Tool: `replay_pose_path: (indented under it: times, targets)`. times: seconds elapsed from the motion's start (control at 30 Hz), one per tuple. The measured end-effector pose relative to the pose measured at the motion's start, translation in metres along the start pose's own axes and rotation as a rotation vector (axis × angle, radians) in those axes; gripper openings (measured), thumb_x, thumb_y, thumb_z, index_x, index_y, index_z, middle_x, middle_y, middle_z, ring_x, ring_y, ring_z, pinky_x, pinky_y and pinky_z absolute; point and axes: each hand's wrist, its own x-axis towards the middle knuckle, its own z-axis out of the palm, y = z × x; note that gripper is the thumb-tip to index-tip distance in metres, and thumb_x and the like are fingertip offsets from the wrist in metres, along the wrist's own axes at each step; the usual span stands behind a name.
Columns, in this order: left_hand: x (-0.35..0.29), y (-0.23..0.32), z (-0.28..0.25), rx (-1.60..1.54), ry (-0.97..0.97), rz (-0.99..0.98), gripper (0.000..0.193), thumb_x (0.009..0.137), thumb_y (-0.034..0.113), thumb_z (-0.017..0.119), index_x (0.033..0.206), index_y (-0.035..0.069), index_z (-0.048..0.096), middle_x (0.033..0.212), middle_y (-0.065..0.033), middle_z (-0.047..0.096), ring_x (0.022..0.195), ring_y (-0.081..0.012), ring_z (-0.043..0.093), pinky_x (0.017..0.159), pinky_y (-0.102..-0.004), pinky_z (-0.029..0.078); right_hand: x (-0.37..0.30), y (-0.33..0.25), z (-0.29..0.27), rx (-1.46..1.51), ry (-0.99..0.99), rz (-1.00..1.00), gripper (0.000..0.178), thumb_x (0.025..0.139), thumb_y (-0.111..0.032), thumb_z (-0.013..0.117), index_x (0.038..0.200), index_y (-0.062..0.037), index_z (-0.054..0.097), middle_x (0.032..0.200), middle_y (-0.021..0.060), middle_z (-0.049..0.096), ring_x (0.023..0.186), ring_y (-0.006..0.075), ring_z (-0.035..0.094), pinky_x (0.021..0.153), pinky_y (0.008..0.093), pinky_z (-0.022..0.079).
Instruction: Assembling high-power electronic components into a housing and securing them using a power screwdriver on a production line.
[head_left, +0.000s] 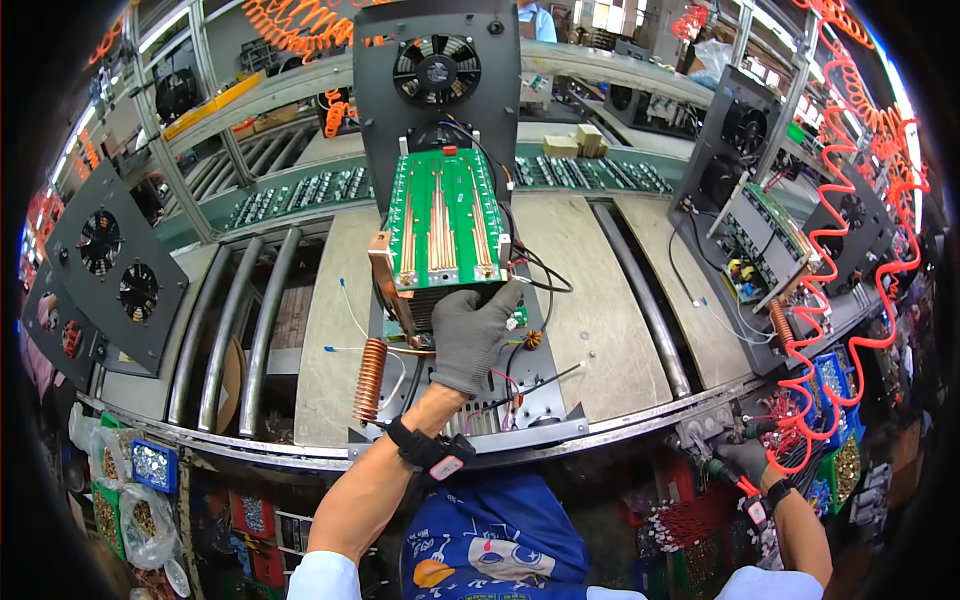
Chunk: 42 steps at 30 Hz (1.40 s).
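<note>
Evidently, a green circuit board sits mid-desk, its near end under the left hand.
Across the desk [610, 290], a tall black panel [437, 118] with fans rises just behind the board, black panels [118, 265] lean at the left, and orange coiled hoses [880, 122] hang at the right, partly crossing the view of another unit. The green circuit board [445, 210] tops a dark finned block; its long axis runs away from the person, far end toward the tall panel, copper strips following the same line. A copper coil [369, 382] stands near left, and black cables [558, 290] loop at the right. The gloved left hand [468, 340] presses the near end, thumb toward the right corner, fingers hidden, so its grip cannot be told. The gloved right hand [745, 460], partly curled, is beside a tool [712, 466] near the desk's edge; whether it holds it is unclear.
</note>
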Motion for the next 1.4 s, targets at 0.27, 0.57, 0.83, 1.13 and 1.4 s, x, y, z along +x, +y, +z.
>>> replay_pose_path:
  times: [0.27,0.57,0.83,1.13,1.4]
  targets:
    - [-0.004,0.008,-0.001,-0.06,-0.021,-0.041,0.041,0.091,0.033,0.081,0.068,0.002,0.066,0.06,-0.0017,0.061,0.05,-0.0069,0.058,0.045,-0.0254,0.048,0.001,-0.002,0.012,0.203,0.101,-0.12,0.034,0.08,-0.009,0.077,0.111,-0.0011,0.066,0.096,0.0098,0.072,0.079,0.0217,0.069,0.072,0.0372,0.058]
    - [-0.004,0.011,-0.001,-0.06,0.014,0.002,0.05,0.088,0.039,0.082,0.062,-0.002,0.067,0.054,-0.0045,0.061,0.05,-0.009,0.055,0.048,-0.0301,0.043,-0.042,-0.102,0.009,0.045,0.445,-0.383,0.027,0.074,-0.003,0.074,0.096,-0.005,0.058,0.08,0.0015,0.062,0.069,0.0136,0.06,0.063,0.0326,0.053]
    - [-0.003,0.008,0.004,-0.055,0.07,0.016,0.047,0.087,0.036,0.084,0.066,-0.003,0.069,0.055,-0.0044,0.062,0.052,-0.006,0.053,0.049,-0.0297,0.043,-0.14,-0.323,-0.054,0.182,0.873,-0.927,0.025,0.088,-0.006,0.069,0.112,-0.0006,0.064,0.091,0.0036,0.066,0.076,0.0147,0.067,0.067,0.0312,0.055]
    - [-0.004,0.014,0.003,-0.082,0.054,0.026,0.042,0.089,0.035,0.083,0.072,-0.002,0.072,0.057,-0.0023,0.062,0.053,-0.0042,0.052,0.049,-0.0282,0.042,-0.205,-0.483,0.096,0.819,0.007,-1.273,0.021,0.092,-0.009,0.059,0.113,-0.0048,0.055,0.086,0.0107,0.061,0.059,0.0122,0.059,0.041,0.0302,0.053]
    - [-0.005,0.013,0.0,0.025,0.047,-0.006,0.044,0.09,0.038,0.082,0.075,-0.003,0.074,0.057,-0.0022,0.062,0.053,-0.0045,0.052,0.049,-0.0281,0.042,-0.226,-0.593,0.124,0.605,-0.219,-1.415,0.029,0.095,-0.023,0.063,0.115,-0.0017,0.062,0.083,0.0055,0.062,0.076,0.0179,0.068,0.043,0.0411,0.062]
